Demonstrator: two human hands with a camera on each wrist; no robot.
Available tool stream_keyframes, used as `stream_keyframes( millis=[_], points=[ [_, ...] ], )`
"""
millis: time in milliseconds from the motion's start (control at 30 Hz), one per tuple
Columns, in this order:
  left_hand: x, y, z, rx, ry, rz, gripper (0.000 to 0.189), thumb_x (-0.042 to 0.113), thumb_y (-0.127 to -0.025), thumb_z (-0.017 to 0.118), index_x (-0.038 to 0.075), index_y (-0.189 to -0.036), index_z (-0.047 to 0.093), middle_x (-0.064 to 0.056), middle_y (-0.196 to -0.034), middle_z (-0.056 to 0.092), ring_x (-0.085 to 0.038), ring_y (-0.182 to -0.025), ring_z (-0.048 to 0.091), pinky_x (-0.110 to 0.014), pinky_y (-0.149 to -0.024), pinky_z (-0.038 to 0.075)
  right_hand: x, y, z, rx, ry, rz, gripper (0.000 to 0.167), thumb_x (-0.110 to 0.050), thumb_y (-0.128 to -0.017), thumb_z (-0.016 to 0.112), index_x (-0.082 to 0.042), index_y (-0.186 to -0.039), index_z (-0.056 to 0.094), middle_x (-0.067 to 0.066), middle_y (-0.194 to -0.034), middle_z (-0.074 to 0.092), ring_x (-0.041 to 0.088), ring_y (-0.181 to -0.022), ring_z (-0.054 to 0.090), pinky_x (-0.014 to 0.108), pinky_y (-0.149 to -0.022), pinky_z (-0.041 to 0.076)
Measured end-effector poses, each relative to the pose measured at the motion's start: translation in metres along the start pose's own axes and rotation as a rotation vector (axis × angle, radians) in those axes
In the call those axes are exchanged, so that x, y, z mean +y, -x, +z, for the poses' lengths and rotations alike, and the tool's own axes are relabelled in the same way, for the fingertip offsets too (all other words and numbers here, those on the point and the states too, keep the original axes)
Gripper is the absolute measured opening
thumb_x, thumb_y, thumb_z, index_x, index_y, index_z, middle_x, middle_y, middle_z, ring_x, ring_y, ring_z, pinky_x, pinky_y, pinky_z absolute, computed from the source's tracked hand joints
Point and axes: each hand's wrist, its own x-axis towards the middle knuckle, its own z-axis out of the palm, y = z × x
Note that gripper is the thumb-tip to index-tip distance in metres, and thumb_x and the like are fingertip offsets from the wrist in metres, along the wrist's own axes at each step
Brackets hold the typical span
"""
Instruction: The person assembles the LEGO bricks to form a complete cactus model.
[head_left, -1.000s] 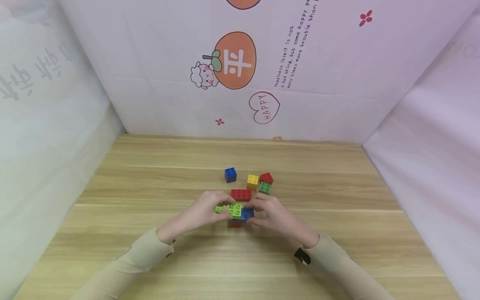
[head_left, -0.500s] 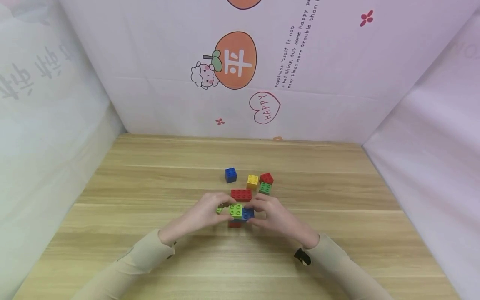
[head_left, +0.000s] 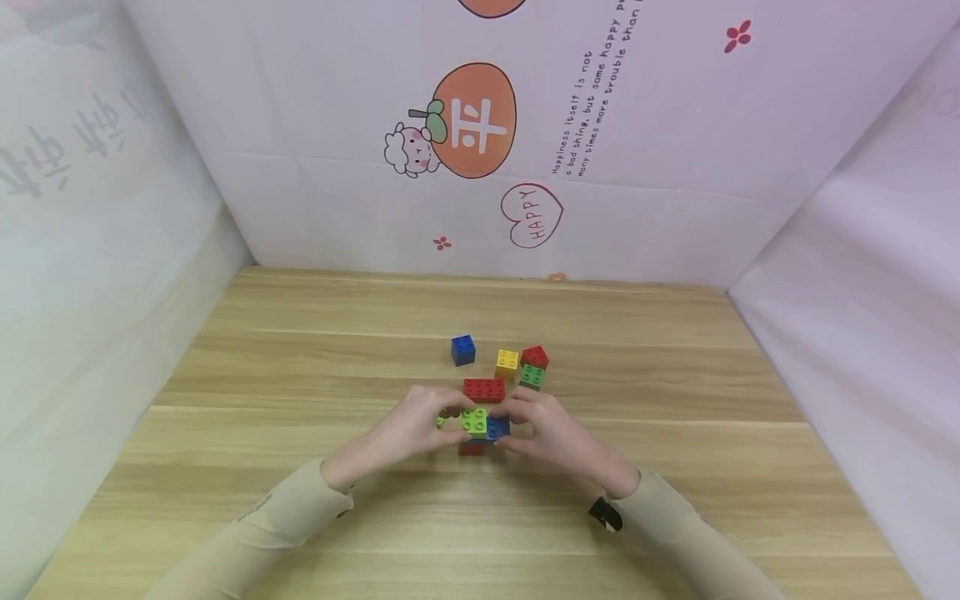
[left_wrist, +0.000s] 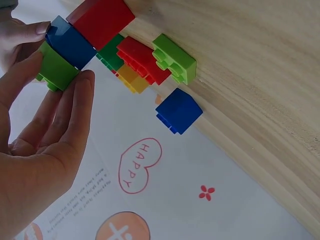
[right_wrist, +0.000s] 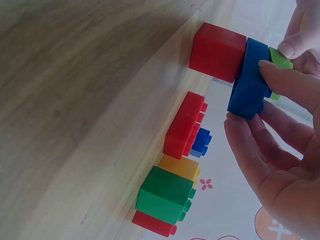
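Midway between the side edges of the table (head_left: 480,533), I see a red block (head_left: 471,449) under a blue block (head_left: 498,429) the right hand (head_left: 551,427) pinches, topped by a lime block (head_left: 474,423) the left hand (head_left: 414,419) pinches; towards the far edge, a long brick (head_left: 483,390).

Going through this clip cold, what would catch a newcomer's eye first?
Probably the little stack mid-table: a light green block on one end of a long blue block, with a red block below. The left grip pinches the light green block, the right grip the blue one. Next would come the big orange fruit printed on the white backdrop behind the table.
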Motion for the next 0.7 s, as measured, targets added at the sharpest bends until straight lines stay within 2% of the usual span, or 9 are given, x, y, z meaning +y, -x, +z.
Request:
stream_keyframes(
  millis=[233, 600, 700],
  points=[
    [0.0008, -0.0006, 0.0015, -0.005, -0.002, -0.021, 0.031, 0.009, -0.081, 0.079, 0.006, -0.111, 0.072, -0.007, -0.102, 0.075, -0.022, -0.086, 0.068, -0.035, -0.075, 0.061, 0.0012, -0.0003, 0.0013, 0.002, -0.003, 0.002, 0.036, -0.015, -0.081, 0.081, -0.008, -0.115, 0.071, 0.004, -0.106, 0.070, 0.012, -0.094, 0.067, 0.030, -0.081, 0.062],
    [0.0034, -0.0035, 0.0013, -0.009, -0.012, -0.021, 0.030, 0.007, -0.080, 0.079, 0.006, -0.110, 0.074, -0.009, -0.106, 0.076, -0.020, -0.095, 0.072, -0.032, -0.083, 0.061, 0.0014, -0.0007, 0.0025, 0.007, -0.008, 0.008, 0.035, -0.014, -0.081, 0.082, -0.008, -0.114, 0.072, 0.004, -0.107, 0.070, 0.013, -0.094, 0.067, 0.030, -0.081, 0.062],
    [0.0046, -0.0039, 0.0017, -0.010, -0.014, -0.020, 0.031, 0.007, -0.080, 0.079, 0.005, -0.111, 0.074, -0.009, -0.106, 0.076, -0.020, -0.093, 0.072, -0.031, -0.082, 0.062, 0.0014, -0.0011, 0.0020, 0.008, -0.006, 0.010, 0.035, -0.014, -0.081, 0.082, -0.008, -0.114, 0.072, 0.004, -0.107, 0.071, 0.012, -0.094, 0.067, 0.029, -0.081, 0.062]
  ],
)
